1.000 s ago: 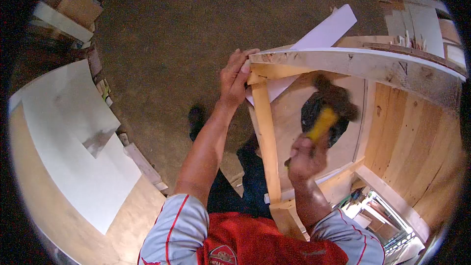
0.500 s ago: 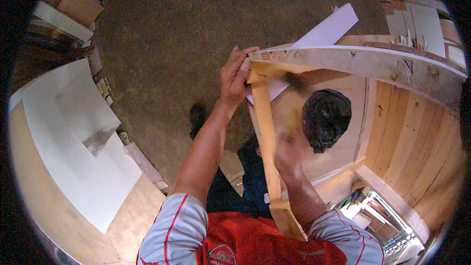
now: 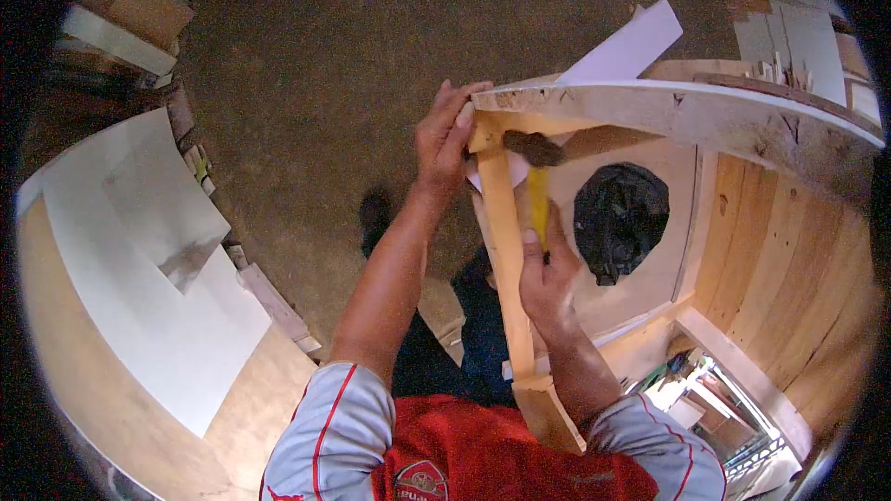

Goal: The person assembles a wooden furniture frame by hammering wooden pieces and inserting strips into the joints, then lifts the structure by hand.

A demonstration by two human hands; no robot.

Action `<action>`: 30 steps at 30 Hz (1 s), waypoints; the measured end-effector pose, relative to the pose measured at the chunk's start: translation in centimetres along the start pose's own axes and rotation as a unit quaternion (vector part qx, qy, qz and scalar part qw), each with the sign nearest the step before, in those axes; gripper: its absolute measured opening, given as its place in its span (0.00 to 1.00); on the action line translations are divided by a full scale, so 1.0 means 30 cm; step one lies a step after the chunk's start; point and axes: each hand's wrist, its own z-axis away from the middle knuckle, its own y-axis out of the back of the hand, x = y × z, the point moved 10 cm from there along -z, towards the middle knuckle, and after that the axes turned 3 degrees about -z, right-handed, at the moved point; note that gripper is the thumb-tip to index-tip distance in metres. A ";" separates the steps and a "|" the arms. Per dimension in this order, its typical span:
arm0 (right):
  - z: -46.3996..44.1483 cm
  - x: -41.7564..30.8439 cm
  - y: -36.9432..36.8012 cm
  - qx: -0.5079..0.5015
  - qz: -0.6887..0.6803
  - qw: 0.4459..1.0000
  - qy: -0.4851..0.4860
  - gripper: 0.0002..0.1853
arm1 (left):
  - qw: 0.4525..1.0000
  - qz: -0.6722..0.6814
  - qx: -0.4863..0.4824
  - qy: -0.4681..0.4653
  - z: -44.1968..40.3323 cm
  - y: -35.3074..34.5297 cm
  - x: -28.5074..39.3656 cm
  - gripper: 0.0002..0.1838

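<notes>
A hammer [image 3: 538, 199] with a yellow handle and dark head is in my right hand [image 3: 549, 278], whose fingers wrap round the handle. Its head is close to the inside corner of a wooden frame [image 3: 506, 250]; whether it touches the wood I cannot tell. My left hand [image 3: 442, 141] grips that corner from outside, its thumb and fingers against the end of the whitish top rail [image 3: 640, 104]. Any nail at the joint is too small to make out.
A black plastic bag [image 3: 620, 223] lies on a board behind the frame. White strips [image 3: 631, 42] stick out beyond the rail. Wooden planks [image 3: 789, 260] form the right side. At left stands a table with a white sheet [image 3: 139, 260]; scrap boards [image 3: 139, 14] lie farther back.
The right hand and hammer, blurred by motion before, now show clearly, with the hammer head near the corner. My left hand stays on the corner, and the frame has shifted very slightly.
</notes>
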 end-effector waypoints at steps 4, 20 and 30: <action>0.036 -0.068 0.081 0.061 0.028 0.995 0.079 0.25 | 1.000 0.007 0.005 -0.023 -0.002 -0.005 -0.002 0.18; 0.015 -0.226 0.018 -0.097 0.251 0.949 0.162 0.30 | 0.997 0.077 -0.010 0.020 -0.001 -0.019 -0.048 0.23; 0.049 -0.136 -0.089 -0.145 0.162 0.971 0.099 0.31 | 0.998 0.038 -0.017 -0.041 -0.012 -0.013 -0.030 0.23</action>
